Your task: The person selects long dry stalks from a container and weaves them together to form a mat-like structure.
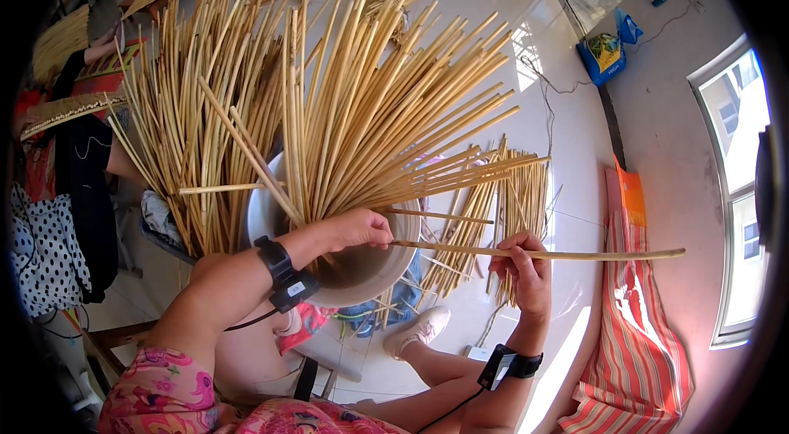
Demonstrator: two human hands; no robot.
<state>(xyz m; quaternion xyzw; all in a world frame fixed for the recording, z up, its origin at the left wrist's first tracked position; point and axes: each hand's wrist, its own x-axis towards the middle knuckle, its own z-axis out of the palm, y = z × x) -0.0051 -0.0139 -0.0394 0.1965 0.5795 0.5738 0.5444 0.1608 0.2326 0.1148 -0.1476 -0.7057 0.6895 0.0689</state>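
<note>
A long tan reed-like stalk [608, 255] lies nearly level between my two hands. My left hand [359, 228] is closed and pinches its left end above a white bucket [382, 279]. Farther right, my right hand [523, 265] grips the same stalk with thumb and fingers, and the thinner end sticks out past it. Many similar stalks [386, 113] stand in the bucket and fan out up and to the right. What lies at the bucket's bottom is partly hidden by my left forearm.
Another big bundle of stalks [209, 80] stands to the left. Shorter stalks [522, 196] lie on the floor to the right. At the far left sits another person beside a woven mat [74, 113]. Striped red cloth [633, 335] hangs by the right wall, near a blue bag [604, 60].
</note>
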